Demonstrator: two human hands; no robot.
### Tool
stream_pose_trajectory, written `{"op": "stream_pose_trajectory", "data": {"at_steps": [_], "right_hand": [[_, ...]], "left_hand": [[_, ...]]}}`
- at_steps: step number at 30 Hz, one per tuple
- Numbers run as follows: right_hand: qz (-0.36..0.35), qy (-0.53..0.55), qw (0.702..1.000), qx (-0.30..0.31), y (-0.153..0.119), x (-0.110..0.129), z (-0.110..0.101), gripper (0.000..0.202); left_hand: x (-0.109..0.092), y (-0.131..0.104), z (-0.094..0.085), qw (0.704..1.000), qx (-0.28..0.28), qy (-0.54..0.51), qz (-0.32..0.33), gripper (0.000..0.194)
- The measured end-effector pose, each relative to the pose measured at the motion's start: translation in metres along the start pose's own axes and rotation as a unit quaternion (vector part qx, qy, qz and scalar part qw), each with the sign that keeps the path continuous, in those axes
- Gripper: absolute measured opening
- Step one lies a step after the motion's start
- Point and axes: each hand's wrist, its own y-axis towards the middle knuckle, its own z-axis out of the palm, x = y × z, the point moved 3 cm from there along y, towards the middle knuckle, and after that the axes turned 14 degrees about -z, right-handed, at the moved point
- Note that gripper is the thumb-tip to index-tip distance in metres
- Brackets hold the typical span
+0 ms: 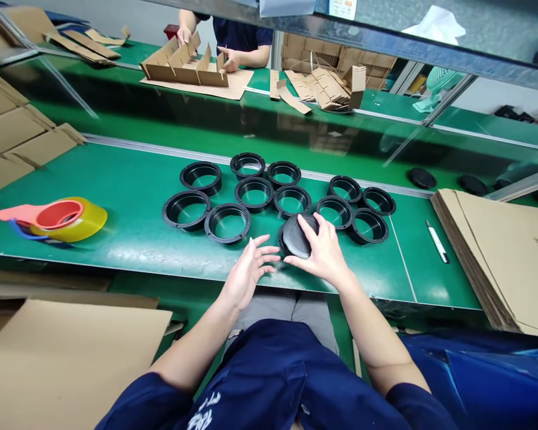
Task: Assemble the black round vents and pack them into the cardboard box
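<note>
- Gripping a round black part (296,237) from above, the right hand (323,254) has its fingers curled over the rim; the part sits tilted at the near edge of the green belt (130,197), just in front of the ring cluster.
- The left hand (247,272) hangs open beside it — fingers spread and pointing toward the part, holding nothing, close to it but not touching.
- Eleven black rings (228,222) lie flat on the belt behind the hands, set in loose rows, most of them touching or nearly touching a neighbour.
- A red and yellow tape dispenser (56,219) rests on the belt well off to the left.
- A white pen (437,241) lies to the right of the rings, near a stack of flat cardboard sheets (506,257).
- More cardboard (67,358) sits low on the left, below the belt edge.
- Across the far belt — another person's hands (231,58) rest on a slotted cardboard divider (183,67).
</note>
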Motion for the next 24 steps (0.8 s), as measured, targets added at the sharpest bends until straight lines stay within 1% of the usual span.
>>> {"op": "stream_pose_trajectory", "data": {"at_steps": [2,4,6,8,10,11,13,15,16,19,20,21,22,23,24], "right_hand": [[0.001,-0.033,0.999,0.013,0.002,-0.006,0.015,0.107],[-0.002,-0.05,0.998,0.023,0.001,-0.004,0.027,0.107],[-0.006,-0.058,0.997,0.045,-0.002,0.003,0.033,0.109],[-0.017,-0.055,0.995,0.078,-0.005,0.013,0.029,0.104],[-0.039,-0.037,0.995,0.088,-0.004,0.023,0.015,0.092],[-0.047,-0.024,0.996,0.078,-0.002,0.027,0.005,0.086],[-0.047,0.001,0.998,0.032,0.006,0.031,-0.009,0.082],[-0.035,0.013,0.999,-0.004,0.017,0.029,-0.011,0.08],[-0.035,0.016,0.999,0.0,0.022,0.027,-0.006,0.078],[-0.066,0.024,0.995,0.072,0.031,0.023,0.018,0.069],[-0.068,0.023,0.995,0.076,0.028,0.022,0.021,0.066],[-0.06,0.015,0.996,0.062,0.021,0.021,0.02,0.063],[-0.044,0.012,0.999,0.024,0.01,0.017,0.016,0.059],[0.003,0.0,0.999,-0.039,-0.004,0.009,0.01,0.054],[0.034,-0.022,0.996,-0.076,-0.02,-0.002,0.006,0.051]], "left_hand": [[0.0,0.002,-0.009,0.999,-0.032,-0.008,-0.001,0.055],[0.001,0.002,-0.015,0.999,-0.038,-0.016,-0.003,0.05],[0.003,-0.001,-0.021,0.999,-0.043,-0.018,0.001,0.047],[0.005,-0.006,-0.026,0.998,-0.054,-0.016,0.006,0.046],[0.006,-0.011,-0.033,0.997,-0.069,-0.015,0.013,0.045],[0.006,-0.013,-0.037,0.997,-0.078,-0.016,0.019,0.044],[0.005,-0.014,-0.045,0.994,-0.099,-0.025,0.037,0.042],[0.002,-0.012,-0.05,0.991,-0.116,-0.032,0.062,0.036],[0.001,-0.01,-0.051,0.989,-0.121,-0.027,0.077,0.032],[0.003,-0.003,-0.043,0.983,-0.139,0.01,0.122,0.02],[0.006,-0.002,-0.037,0.98,-0.141,0.027,0.135,0.017],[0.009,-0.002,-0.03,0.977,-0.139,0.05,0.156,0.017],[0.012,-0.002,-0.022,0.972,-0.132,0.08,0.174,0.022],[0.014,-0.002,-0.011,0.96,-0.098,0.148,0.215,0.036],[0.014,-0.001,-0.001,0.932,-0.073,0.237,0.264,0.054]]}}
